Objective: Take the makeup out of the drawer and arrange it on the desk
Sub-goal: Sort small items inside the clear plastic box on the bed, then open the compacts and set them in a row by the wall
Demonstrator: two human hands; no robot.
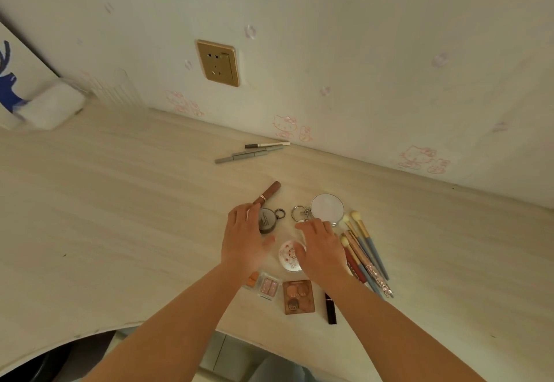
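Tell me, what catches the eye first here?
Two bare hands, left hand and right hand, hover over makeup clustered on the pale wooden desk. A fan of blue-handled makeup brushes lies right of them, and a gold wall socket stands out on the wall above.

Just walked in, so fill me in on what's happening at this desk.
A person is laying makeup out on a pale wooden desk. The left hand rests by a round dark compact and a brown lipstick tube; the right hand hovers beside a round white patterned compact. Blue-handled brushes, a brown eyeshadow palette and a black lipstick lie nearby. Neither hand grips anything.
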